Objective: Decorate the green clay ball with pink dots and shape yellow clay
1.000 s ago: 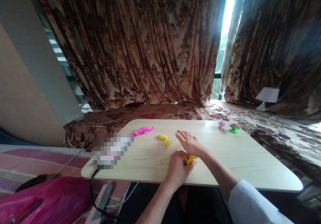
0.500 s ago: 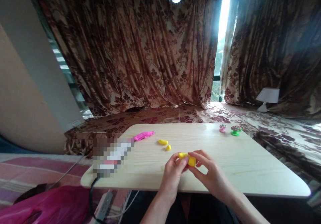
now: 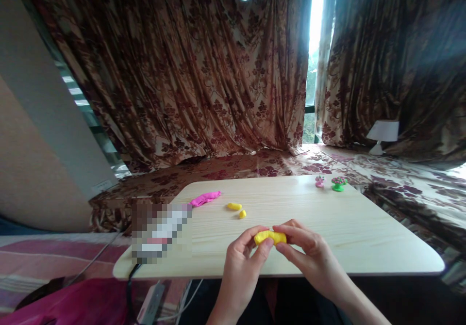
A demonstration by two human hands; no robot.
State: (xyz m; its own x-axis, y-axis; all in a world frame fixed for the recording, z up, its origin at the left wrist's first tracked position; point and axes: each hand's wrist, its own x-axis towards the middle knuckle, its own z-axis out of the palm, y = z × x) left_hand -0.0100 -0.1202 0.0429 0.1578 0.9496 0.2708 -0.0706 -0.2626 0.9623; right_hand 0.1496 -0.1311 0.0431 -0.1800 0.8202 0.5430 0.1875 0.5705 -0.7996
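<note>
Both hands pinch one thick piece of yellow modelling clay (image 3: 270,237) above the front part of the table. My left hand (image 3: 243,257) grips its left end, thumb in front and fingers behind. At the right end, my right hand (image 3: 309,247) has the clay between thumb and fingertips. Farther back on the table lie a short yellow clay roll (image 3: 234,206) and a small yellow clay lump (image 3: 242,214). A long pink clay piece (image 3: 206,199) rests to their left.
A small pink clay figure (image 3: 319,182) and a green one with a dotted top (image 3: 339,184) stand at the back right of the wooden table (image 3: 364,237). A blurred-out object (image 3: 163,233) with a black cord lies on the left. A white lamp (image 3: 382,135) stands beyond the table.
My right hand was flat and open over the left hand; it came down and took hold of the yellow clay. The clay is now lifted, held lengthwise between both hands.
</note>
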